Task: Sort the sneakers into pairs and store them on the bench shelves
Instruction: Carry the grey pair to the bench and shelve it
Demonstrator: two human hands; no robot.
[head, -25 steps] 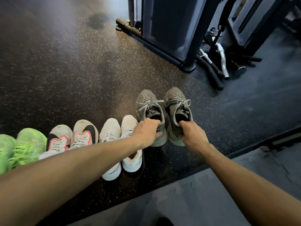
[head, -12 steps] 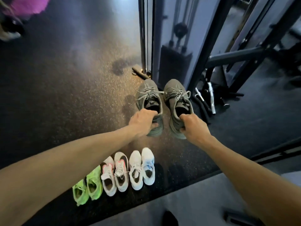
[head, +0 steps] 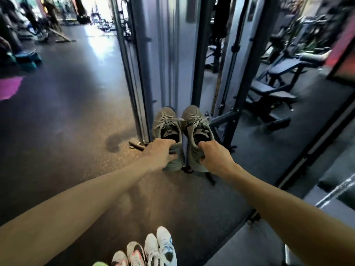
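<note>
Two grey lace-up sneakers hang in the air side by side, toes pointing away from me. My left hand (head: 160, 155) grips the heel of the left grey sneaker (head: 167, 125). My right hand (head: 215, 156) grips the heel of the right grey sneaker (head: 197, 124). Far below, at the bottom edge, a row of sneakers stands on the dark floor: a white pair (head: 160, 248), a white pair with pink and black marks (head: 129, 255), and the tip of a green sneaker (head: 99, 263).
A tall cable machine frame (head: 169, 54) rises right behind the grey sneakers. A weight bench (head: 276, 83) stands to the right. Teal step platforms (head: 27, 58) and a pink mat (head: 9, 87) lie far left. A grey mat (head: 240, 246) covers the floor lower right.
Both hands have lifted the grey pair well off the floor. The view has tilted up, so the floor row has slid to the bottom edge and more of the gym shows.
</note>
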